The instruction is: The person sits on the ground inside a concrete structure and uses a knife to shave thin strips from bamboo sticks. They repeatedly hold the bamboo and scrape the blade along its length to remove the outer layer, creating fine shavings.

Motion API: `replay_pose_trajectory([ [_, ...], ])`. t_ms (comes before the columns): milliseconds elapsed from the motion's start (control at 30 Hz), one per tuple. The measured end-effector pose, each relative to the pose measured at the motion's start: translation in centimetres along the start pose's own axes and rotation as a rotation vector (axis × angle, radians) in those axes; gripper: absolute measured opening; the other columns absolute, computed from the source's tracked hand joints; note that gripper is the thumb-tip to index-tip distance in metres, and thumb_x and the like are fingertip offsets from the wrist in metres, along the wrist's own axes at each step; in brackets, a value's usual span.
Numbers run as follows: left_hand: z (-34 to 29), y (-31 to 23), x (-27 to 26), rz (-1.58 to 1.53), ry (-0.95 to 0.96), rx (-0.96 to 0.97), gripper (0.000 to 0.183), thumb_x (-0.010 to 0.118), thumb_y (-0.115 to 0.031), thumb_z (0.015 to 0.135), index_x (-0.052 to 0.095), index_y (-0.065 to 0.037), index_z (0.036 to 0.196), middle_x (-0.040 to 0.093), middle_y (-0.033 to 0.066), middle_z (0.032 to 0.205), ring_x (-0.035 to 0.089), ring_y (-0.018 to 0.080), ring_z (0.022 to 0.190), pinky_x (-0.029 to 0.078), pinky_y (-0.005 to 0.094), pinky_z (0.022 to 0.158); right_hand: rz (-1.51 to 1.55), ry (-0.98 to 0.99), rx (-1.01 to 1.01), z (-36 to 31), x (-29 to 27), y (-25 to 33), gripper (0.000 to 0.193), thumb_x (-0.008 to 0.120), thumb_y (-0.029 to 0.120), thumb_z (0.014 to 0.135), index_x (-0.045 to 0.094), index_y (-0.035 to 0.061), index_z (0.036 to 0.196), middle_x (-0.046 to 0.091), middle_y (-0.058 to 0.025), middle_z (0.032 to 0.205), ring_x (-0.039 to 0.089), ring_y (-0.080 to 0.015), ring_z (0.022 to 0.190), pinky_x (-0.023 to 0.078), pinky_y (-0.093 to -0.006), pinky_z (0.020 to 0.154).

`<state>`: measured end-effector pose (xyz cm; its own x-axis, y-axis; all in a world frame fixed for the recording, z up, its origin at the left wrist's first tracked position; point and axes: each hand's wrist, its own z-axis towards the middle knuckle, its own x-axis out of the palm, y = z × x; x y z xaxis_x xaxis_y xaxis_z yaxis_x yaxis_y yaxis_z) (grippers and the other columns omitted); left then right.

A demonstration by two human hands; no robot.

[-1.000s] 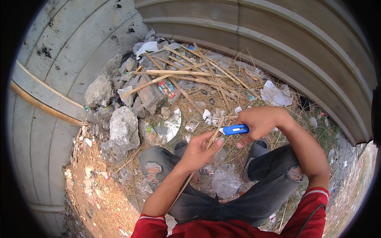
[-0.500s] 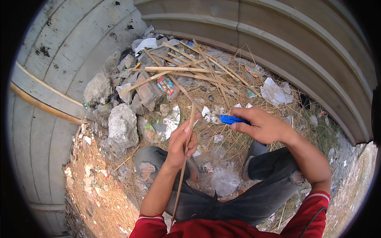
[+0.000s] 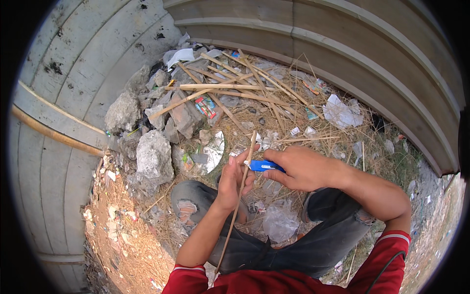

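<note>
Two walls close in the far side, pale on the left [image 3: 127,63] and brown ribbed on the right [image 3: 352,44]. Rocks [image 3: 154,157] sit left, with a pile of sticks [image 3: 220,87] lying crossed beyond my hands. I'm low, knees bent and apart, jeans [image 3: 293,247] to either side of the near middle.

My right forearm [image 3: 377,193] comes in bent from the near right, my left [image 3: 198,240] reaching more directly forward. The right hand [image 3: 306,169], knuckles up, grasps the knife, thumb on its near side. The left hand [image 3: 228,183] grasps a stick [image 3: 238,203], fingers curled behind it — how tightly I cannot tell. That stick slants from my lap up between my knees, its far end just past my fingers.

The blue knife [image 3: 267,166] points left, its tip at the stick near that far end. I'd judge the step in hand is whittling there; whether the edge bites, I can't tell. A next stroke would call for a steady left hold — and those fingers clear of the blade.
</note>
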<state>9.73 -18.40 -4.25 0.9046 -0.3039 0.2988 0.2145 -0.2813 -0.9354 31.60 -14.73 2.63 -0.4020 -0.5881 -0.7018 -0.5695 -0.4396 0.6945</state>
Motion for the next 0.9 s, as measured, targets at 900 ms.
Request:
replay_pose_trajectory([
  [900, -0.2, 1.6, 1.3, 0.421, -0.188, 0.162, 0.058, 0.061, -0.021, 0.101, 0.040, 0.003, 0.149, 0.051, -0.0055, 0.072, 0.042, 0.0016, 0.060, 0.032, 0.0205, 0.051, 0.014, -0.266, 0.104, 0.4, -1.4, -1.5, 0.028, 0.064, 0.024, 0.095, 0.061, -0.0017, 0.105, 0.066, -0.0247, 0.086, 0.064, -0.0461, 0.085, 0.048, -0.0521, 0.074],
])
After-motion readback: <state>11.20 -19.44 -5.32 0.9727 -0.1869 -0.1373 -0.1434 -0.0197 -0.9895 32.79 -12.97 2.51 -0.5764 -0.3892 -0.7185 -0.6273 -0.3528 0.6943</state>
